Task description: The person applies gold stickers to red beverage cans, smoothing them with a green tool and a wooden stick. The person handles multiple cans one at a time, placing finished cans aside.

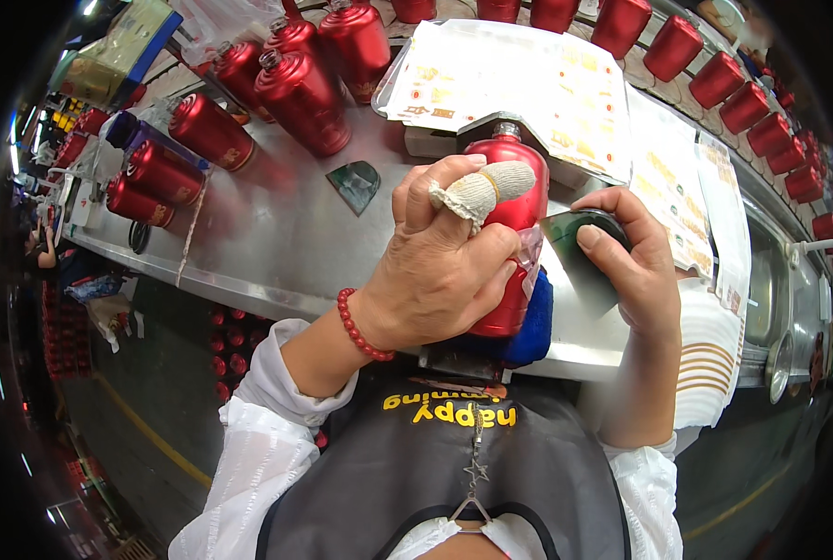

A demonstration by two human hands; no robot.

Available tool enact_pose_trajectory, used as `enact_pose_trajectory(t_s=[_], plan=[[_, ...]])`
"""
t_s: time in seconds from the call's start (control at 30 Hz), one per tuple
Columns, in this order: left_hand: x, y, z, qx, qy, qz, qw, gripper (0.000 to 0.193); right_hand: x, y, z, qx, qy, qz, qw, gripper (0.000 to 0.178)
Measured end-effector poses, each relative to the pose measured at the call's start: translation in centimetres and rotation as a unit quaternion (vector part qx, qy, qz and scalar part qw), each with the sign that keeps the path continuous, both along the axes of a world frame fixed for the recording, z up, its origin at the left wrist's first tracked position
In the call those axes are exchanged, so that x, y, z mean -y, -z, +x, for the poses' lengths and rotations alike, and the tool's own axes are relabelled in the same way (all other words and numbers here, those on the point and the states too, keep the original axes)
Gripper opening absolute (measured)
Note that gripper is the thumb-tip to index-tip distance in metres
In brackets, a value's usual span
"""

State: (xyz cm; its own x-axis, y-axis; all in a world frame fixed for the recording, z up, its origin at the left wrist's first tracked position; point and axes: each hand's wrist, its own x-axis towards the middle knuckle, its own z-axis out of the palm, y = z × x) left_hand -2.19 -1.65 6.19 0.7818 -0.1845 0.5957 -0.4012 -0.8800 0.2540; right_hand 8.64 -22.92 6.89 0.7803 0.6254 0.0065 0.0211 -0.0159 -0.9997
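Note:
A glossy red bottle (533, 207) lies tilted in front of me, neck pointing away, its lower end by a blue cloth (535, 327). My left hand (435, 266) is closed over its side, fingers curled against the surface. One finger wears a knitted off-white cover (493, 189). A wrinkled, clear pinkish film (529, 247) shows on the bottle beside those fingertips. In my right hand (642, 266), thumb and fingers pinch a dark green translucent scraper (573, 250), its edge near the film. Whether it touches the bottle I cannot tell.
Printed decal sheets (519, 79) lie behind the bottle, with more sheets (673, 187) at right. A second green scraper (355, 187) rests on the metal table (276, 238). Several red bottles (304, 103) stand at left; others (715, 79) line the far side. A sink (769, 280) is at right.

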Motion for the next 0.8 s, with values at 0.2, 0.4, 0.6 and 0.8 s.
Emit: enact_pose_trajectory(t_s=[0.2, 0.4, 0.6, 0.8], plan=[[-0.1, 0.1, 0.0, -0.001, 0.011, -0.064, 0.998, 0.02, 0.2, 0.0, -0.1, 0.05, -0.015, -0.03, 0.998, 0.022], [0.5, 0.1, 0.6, -0.02, -0.017, -0.081, 0.996, 0.022, 0.3, -0.9, -0.4, 0.109, 0.022, -0.033, 0.993, 0.022], [0.9, 0.3, 0.9, -0.032, -0.032, -0.069, 0.997, 0.023, -0.7, -0.5, -0.4, 0.154, -0.021, -0.061, 0.986, 0.024], [1.4, 0.0, 1.0, -0.073, -0.06, -0.083, 0.992, 0.022, -0.7, -0.1, -0.1, 0.122, -0.006, -0.06, 0.991, 0.022]])
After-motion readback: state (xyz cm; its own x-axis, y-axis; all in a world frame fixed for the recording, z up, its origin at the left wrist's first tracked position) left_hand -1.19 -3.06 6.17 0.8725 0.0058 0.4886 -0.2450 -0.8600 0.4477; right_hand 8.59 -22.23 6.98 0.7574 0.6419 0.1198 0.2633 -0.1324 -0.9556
